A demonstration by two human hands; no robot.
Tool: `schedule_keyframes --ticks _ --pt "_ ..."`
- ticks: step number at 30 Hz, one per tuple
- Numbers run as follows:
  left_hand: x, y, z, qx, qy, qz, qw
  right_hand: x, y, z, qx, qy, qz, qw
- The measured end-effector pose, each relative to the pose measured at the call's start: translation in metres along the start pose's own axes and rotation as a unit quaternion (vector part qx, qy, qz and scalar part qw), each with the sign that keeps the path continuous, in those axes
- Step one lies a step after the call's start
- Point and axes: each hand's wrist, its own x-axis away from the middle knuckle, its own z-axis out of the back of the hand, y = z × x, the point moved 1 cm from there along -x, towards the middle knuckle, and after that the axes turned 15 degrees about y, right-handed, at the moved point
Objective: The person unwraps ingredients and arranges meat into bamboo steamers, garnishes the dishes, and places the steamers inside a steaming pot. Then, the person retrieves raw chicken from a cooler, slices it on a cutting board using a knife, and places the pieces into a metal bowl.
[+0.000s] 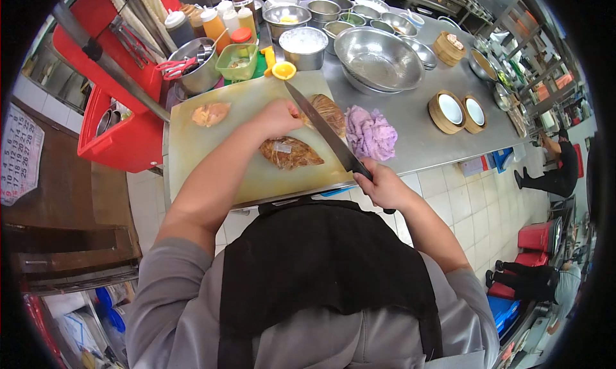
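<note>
The right hand point(380, 184) grasps the black handle of a kitchen knife point(328, 131), its blade aimed at eleven o'clock. The left hand point(280, 117) curls at twelve o'clock of a brown leaf-wrapped parcel point(292, 156) on the cutting board point(191, 160); whether its fingers pinch anything, I cannot tell. From that parcel, a lilac cloth point(372, 133) lies toward three, a pale meat piece point(210, 114) at ten.
</note>
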Motion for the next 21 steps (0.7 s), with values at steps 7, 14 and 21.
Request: schedule_keyframes --ticks 7,14,21 --pt "0.001 -0.007 -0.007 -0.149 -0.01 -0.043 0.988 -0.016 -0.009 -0.012 0.192 0.012 0.107 0.976" --pt "0.003 -0.017 -0.009 -0.11 0.004 -0.022 0.994 -0.027 -0.002 -0.031 0.238 0.012 0.098 0.966" --pt "0.004 -0.025 0.01 -0.114 0.004 -0.02 0.993 0.053 -0.005 0.044 0.279 -0.056 -0.011 0.959"
